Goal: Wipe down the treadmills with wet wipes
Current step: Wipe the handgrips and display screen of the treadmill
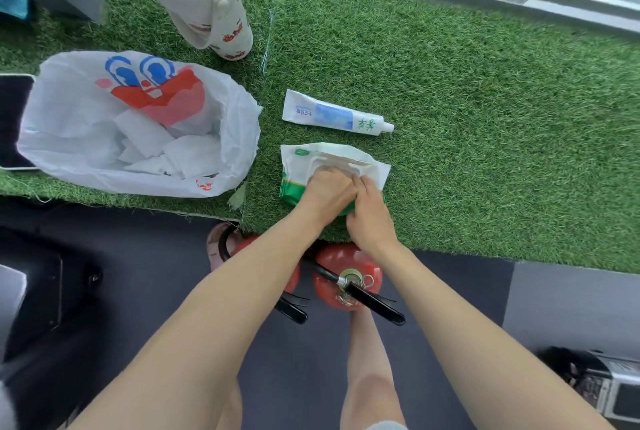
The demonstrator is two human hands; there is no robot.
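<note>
left hand (pixel 329 189): fingers curled over lid of wipes pack (pixel 334 156) | right hand (pixel 370 218): touching left hand, fingers curled onto same pack | wipes pack: flat on green turf (pixel 485 111) | white tube (pixel 332 116): just beyond pack | plastic bag (pixel 69 93) holding crumpled wipes (pixel 166 152): left of pack | red fire extinguishers (pixel 360 267): nearer than pack, on dark floor

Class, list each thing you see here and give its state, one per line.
wet wipes pack, lying flat, under both hands
left hand, resting on the pack, grip unclear
right hand, resting on the pack, grip unclear
plastic bag, open, crumpled wipes inside
tube, lying down, capped
</note>
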